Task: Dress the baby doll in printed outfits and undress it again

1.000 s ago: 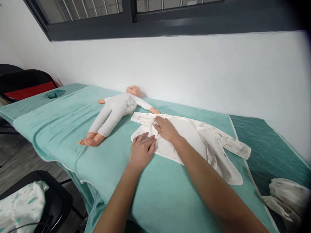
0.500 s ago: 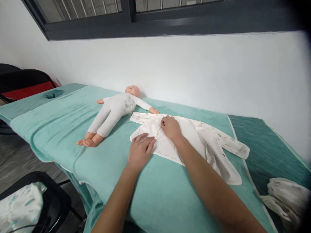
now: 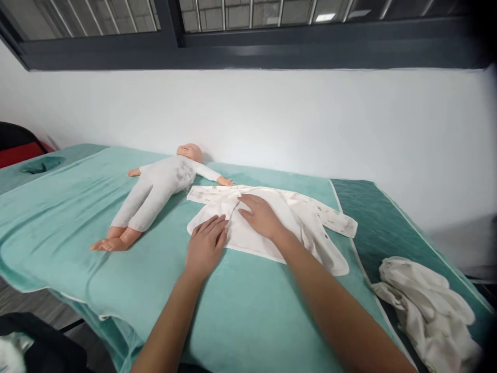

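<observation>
Both hands lie flat, fingers spread, on a white baby garment point(image 3: 272, 223) spread out on the teal-covered bed point(image 3: 240, 311): the left hand point(image 3: 205, 246) presses its near left corner, the right hand point(image 3: 261, 216) its middle, neither grip closed on the cloth. A doll point(image 3: 155, 189) in a white suit lies on its back just left of the garment, and a crumpled white cloth point(image 3: 423, 305) sits well apart at the bed's right end

Infant-care training room, massage bed point(image 3: 58, 207), baby doll point(image 3: 155, 189)
</observation>
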Available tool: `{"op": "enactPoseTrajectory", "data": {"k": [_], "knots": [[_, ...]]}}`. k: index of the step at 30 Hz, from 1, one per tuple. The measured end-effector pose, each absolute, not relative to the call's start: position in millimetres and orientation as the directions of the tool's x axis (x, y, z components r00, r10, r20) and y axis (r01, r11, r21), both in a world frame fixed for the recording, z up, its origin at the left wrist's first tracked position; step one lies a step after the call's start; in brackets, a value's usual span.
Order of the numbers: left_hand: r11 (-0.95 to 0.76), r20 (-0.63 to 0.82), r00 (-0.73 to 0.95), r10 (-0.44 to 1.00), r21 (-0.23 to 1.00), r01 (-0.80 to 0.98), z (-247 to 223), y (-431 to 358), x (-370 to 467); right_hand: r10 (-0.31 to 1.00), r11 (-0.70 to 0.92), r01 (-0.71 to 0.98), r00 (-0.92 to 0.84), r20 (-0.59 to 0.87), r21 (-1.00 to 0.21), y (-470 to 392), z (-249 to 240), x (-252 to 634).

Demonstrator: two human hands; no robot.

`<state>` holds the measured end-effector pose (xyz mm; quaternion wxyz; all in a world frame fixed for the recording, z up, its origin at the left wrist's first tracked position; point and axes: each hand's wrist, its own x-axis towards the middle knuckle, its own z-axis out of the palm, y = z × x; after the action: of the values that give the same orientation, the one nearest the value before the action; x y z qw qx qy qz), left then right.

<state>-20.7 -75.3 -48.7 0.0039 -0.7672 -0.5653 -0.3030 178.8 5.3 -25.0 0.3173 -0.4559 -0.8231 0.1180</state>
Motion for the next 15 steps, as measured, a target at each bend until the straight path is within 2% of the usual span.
{"op": "enactPoseTrajectory", "data": {"k": [3, 6, 10, 13, 15], "knots": [[-0.346, 0.488, 0.154, 0.859, 0.332, 0.877, -50, -74, -22, 0.908, 0.364, 0.748, -0.152, 0.390, -0.556, 7, -10, 239], [-0.359, 0.533, 0.138, 0.835, 0.337, 0.870, -46, -74, -19, 0.966, 0.051, 0.852, 0.091, 0.243, -0.521, 9, -7, 308], [-0.438, 0.549, 0.189, 0.814, 0.366, 0.821, -37, -84, 6, 0.972, -0.122, 0.856, 0.205, 0.113, -0.502, 7, -23, 361], [-0.518, 0.484, 0.268, 0.833, 0.513, 0.684, -31, -96, 47, 0.973, -0.147, 0.842, 0.218, 0.078, -0.519, 5, -31, 364], [-0.479, 0.383, 0.288, 0.877, 0.666, 0.571, -28, -101, 82, 0.973, -0.140, 0.832, 0.217, 0.083, -0.536, 4, -31, 360]]}}
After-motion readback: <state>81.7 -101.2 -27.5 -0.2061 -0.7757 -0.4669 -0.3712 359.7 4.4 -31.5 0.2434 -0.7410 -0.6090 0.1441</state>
